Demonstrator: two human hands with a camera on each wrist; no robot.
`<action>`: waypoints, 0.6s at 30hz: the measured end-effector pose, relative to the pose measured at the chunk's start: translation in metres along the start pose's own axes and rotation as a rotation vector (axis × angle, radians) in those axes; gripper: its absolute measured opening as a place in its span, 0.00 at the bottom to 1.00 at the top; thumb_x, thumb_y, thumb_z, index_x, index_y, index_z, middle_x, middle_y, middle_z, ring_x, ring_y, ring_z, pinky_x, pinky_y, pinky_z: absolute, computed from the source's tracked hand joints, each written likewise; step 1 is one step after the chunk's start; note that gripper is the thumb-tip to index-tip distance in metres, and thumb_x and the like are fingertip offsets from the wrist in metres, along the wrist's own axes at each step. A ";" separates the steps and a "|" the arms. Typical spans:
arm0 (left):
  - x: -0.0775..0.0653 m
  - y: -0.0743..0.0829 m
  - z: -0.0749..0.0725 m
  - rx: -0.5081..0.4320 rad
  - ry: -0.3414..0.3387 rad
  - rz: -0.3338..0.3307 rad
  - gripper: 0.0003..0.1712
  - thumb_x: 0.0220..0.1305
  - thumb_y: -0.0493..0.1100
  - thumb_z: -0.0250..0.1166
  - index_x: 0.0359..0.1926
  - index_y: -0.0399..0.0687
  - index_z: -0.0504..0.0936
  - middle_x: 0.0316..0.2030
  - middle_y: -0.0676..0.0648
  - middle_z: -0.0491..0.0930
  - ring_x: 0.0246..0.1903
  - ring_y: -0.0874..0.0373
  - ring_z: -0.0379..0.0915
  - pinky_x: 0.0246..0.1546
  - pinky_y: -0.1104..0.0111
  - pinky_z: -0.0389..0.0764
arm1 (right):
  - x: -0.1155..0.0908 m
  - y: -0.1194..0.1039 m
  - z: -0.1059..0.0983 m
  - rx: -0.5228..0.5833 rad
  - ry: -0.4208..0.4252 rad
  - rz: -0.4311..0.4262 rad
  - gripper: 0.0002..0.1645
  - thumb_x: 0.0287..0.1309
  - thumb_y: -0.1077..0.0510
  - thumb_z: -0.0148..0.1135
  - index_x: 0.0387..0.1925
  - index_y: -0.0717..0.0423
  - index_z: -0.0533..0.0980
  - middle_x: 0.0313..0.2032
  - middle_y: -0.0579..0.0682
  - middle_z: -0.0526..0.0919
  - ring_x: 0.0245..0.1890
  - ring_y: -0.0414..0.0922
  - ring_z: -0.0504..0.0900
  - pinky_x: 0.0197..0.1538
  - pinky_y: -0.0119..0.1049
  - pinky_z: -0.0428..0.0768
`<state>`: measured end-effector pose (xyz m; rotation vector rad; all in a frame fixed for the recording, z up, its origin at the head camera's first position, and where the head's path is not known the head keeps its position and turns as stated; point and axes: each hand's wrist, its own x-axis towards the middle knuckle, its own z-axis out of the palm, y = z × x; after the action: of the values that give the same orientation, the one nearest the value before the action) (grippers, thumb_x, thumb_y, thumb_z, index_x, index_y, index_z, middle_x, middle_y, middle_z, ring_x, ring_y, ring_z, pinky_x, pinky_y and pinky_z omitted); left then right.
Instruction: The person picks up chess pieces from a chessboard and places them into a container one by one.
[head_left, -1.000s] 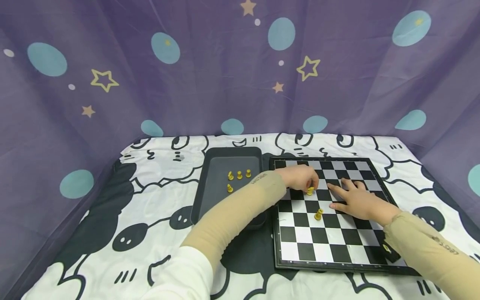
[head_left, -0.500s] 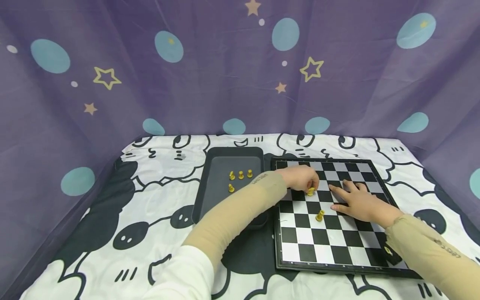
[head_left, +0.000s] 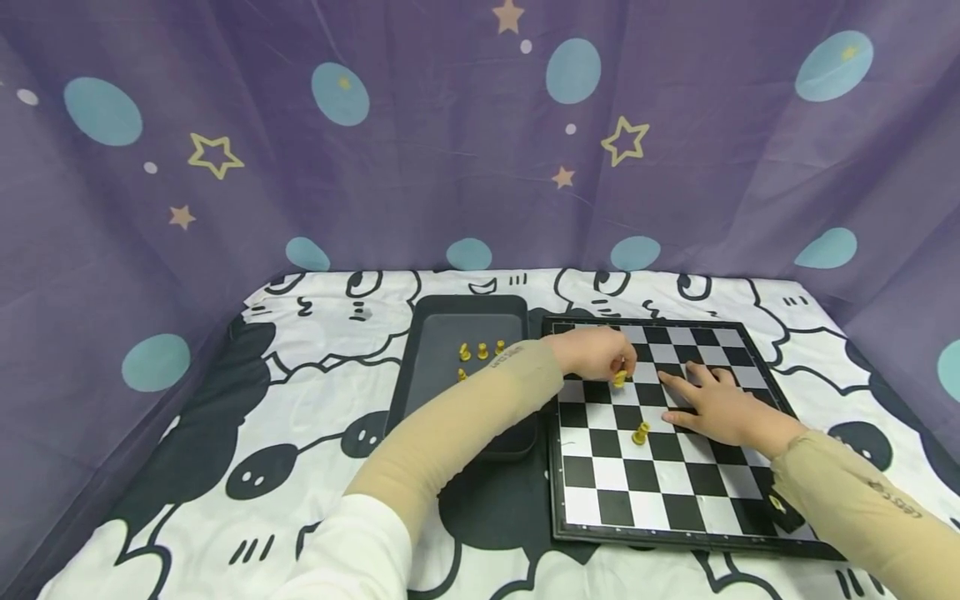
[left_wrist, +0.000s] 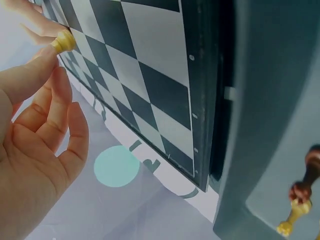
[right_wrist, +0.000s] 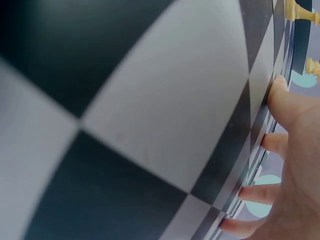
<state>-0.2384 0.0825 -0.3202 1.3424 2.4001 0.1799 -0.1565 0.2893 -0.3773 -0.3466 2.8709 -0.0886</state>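
My left hand [head_left: 596, 353] is over the board's left half and pinches a small gold chess piece [left_wrist: 64, 41] between thumb and fingertips. In the left wrist view its other fingers are loosely bent. The piece's kind is partly hidden by the fingers. The black-and-white chessboard [head_left: 611, 471] lies flat. Another gold chess piece [head_left: 641, 432], with a rook-like top, stands on it nearer the front. My right hand [head_left: 716, 407] rests on the board's right half, fingers spread and holding nothing; its fingertips touch the squares in the right wrist view.
Left of the board lies a dark grey tray [head_left: 422, 337] with several gold chess pieces [head_left: 482, 351], partly behind my left forearm. A dark brown piece [left_wrist: 311, 167] shows there in the left wrist view. A small black-and-gold item [head_left: 780, 506] sits by my right sleeve.
My left hand and forearm have shifted slightly left, and the forearm covers more of the tray. The chess piece stays pinched. My right hand keeps its place on the board.
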 end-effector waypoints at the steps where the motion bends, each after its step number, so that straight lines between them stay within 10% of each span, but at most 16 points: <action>1: -0.002 0.000 -0.001 0.003 0.000 0.002 0.15 0.65 0.33 0.57 0.49 0.47 0.82 0.38 0.52 0.79 0.34 0.64 0.70 0.38 0.76 0.72 | 0.000 0.000 0.000 -0.001 0.002 0.000 0.48 0.56 0.25 0.47 0.68 0.52 0.61 0.63 0.73 0.57 0.56 0.80 0.58 0.41 0.73 0.68; 18: -0.023 -0.008 0.003 -0.027 -0.002 -0.010 0.13 0.65 0.35 0.59 0.49 0.46 0.81 0.43 0.50 0.80 0.38 0.62 0.73 0.40 0.75 0.73 | -0.001 -0.001 0.000 -0.003 0.010 -0.011 0.46 0.57 0.27 0.48 0.67 0.51 0.61 0.63 0.73 0.57 0.57 0.79 0.58 0.41 0.73 0.69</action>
<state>-0.2326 0.0585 -0.3189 1.3184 2.3937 0.2072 -0.1553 0.2889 -0.3771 -0.3637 2.8798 -0.0878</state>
